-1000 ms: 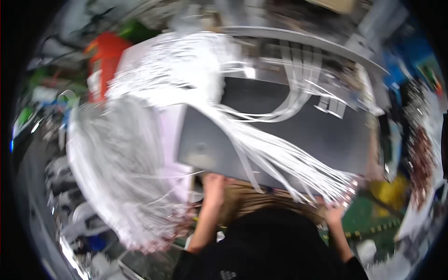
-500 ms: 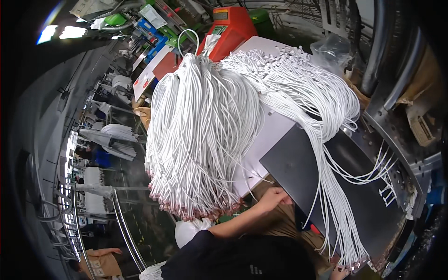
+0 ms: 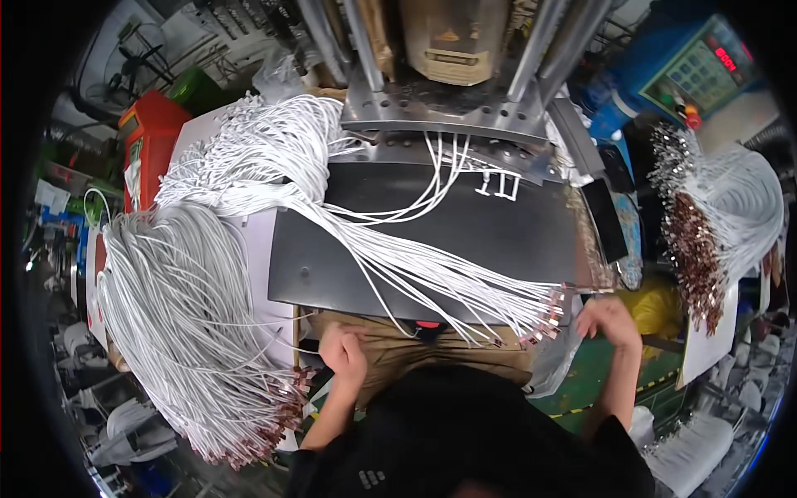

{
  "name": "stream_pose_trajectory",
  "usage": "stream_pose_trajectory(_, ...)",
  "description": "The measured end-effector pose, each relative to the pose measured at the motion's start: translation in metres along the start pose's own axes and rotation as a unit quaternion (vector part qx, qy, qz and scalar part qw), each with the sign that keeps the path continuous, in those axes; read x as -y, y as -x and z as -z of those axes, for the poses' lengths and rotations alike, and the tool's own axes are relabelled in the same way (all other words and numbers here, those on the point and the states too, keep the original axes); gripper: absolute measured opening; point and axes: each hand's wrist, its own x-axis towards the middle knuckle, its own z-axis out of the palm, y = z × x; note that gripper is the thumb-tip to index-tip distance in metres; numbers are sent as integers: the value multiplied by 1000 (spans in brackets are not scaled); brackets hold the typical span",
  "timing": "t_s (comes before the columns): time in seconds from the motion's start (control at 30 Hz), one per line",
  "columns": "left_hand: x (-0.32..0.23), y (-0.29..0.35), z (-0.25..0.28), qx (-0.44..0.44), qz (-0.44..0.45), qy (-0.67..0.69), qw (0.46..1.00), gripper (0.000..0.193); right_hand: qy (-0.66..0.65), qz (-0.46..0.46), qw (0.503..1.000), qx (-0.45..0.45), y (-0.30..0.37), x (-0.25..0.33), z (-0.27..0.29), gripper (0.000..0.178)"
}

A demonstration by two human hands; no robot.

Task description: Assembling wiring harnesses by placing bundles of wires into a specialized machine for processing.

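My left hand is closed, with its fingers curled in at the near left corner of a black board; whether anything is inside it is hidden. My right hand hovers at the board's near right corner, fingers loosely bent and apart, with nothing visible in them. Beside it lie the brown-tipped ends of a fanned bundle of white cables, which runs across the board. A few cables curve up to a metal press. White moulded pieces lie near the press.
A large heap of white cables hangs over the left, with another pile behind it. A red machine stands far left. At right are a blue control box, more bundled cables and a yellow bag.
My view has swung right toward the press and control box. My right hand, mostly out of sight before at the lower edge, now shows fully beside the cable ends.
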Motion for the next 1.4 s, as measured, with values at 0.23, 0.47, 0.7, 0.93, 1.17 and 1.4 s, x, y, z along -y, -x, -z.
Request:
stream_pose_trajectory(0.23,-140,-80,-97,277,-362,-237,858,57,355,416,823,-150,-88,127,-90,28)
stream_pose_trajectory(0.47,-138,-124,-105,385,-356,-246,815,42,143,385,911,18,-110,117,-70,31)
stream_pose_trajectory(0.7,-148,-204,-26,394,-283,-362,796,27,-81,-19,994,73,21,-30,15,39)
stream_pose_trajectory(0.93,-147,-239,-33,422,-279,-332,796,14,247,-113,864,-424,-5,-369,-5,41)
stream_pose_trajectory(1.17,-141,-210,-26,306,-157,-207,916,24,34,191,783,-591,-17,-153,-22,19)
stream_pose_trajectory(1.4,-183,-139,-139,409,-315,-160,841,20,424,451,733,-282,-59,127,-136,48)
